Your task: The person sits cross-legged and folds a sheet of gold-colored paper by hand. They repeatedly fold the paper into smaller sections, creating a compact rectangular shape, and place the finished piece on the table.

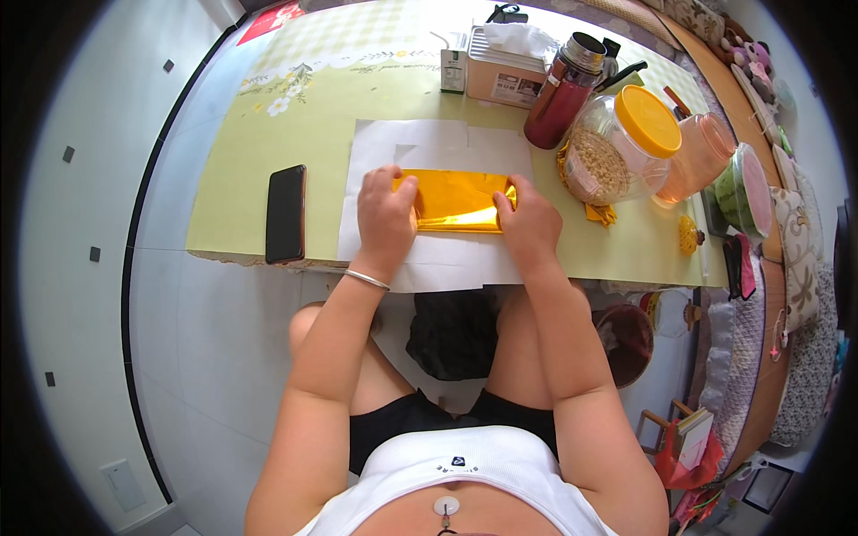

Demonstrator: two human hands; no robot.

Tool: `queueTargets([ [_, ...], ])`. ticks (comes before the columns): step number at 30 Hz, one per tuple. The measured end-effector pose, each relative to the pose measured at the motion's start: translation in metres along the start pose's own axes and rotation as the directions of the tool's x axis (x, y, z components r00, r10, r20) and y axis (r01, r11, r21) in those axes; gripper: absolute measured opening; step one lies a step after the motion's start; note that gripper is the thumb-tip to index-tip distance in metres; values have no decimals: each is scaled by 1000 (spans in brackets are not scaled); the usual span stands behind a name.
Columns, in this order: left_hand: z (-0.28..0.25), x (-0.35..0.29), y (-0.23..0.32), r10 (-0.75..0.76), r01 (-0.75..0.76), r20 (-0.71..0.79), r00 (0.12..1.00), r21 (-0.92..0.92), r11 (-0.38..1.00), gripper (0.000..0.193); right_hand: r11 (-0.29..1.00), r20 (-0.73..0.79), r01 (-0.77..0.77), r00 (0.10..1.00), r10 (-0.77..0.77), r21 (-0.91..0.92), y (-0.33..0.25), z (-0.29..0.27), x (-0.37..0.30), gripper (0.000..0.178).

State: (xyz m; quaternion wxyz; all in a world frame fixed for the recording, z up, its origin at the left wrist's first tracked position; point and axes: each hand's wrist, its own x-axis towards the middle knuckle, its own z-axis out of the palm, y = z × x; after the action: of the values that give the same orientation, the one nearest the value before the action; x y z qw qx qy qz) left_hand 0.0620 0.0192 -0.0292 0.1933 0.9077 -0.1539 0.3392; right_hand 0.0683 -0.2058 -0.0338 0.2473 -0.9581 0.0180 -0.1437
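A shiny gold foil sheet (456,198), folded into a wide rectangle, lies flat over white paper (375,143) near the front of the table. At its left end my left hand (386,210) is closed on the edge, thumb on top and fingers curled round. My right hand (531,219) pinches the opposite end the same way, its thumb pressing on the foil. The fingertips under the foil are hidden. A black phone (286,214) lies to the left of the paper.
Right of the paper stand a dark red thermos (561,94), a yellow-lidded jar (617,147) of pale kernels and a pink-tinted jar (702,152). Behind them is a tissue box (505,76). A cut watermelon (744,192) sits at the right edge. Below is a bin (626,344).
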Motion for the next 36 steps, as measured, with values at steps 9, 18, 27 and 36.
queueTargets([
  [9, -11, -1, 13, -14, 41, 247, 969, -106, 994, 12, 892, -67, 304, 937, -344, -336, -15, -13, -7, 38],
  [18, -12, -10, 8, -53, 90, 263, 963, -129, 988, 17, 853, 366, 521, 795, -483, -6, -27, -1, -57, 94],
  [27, -41, -32, -8, -69, 50, 259, 963, 79, 996, 30, 884, 310, 431, 878, -365, -182, 15, -24, -40, 88],
  [36, -13, 2, -26, -207, 228, 195, 959, -93, 969, 57, 804, 61, -54, 998, 21, 592, 1, -4, 4, 45],
])
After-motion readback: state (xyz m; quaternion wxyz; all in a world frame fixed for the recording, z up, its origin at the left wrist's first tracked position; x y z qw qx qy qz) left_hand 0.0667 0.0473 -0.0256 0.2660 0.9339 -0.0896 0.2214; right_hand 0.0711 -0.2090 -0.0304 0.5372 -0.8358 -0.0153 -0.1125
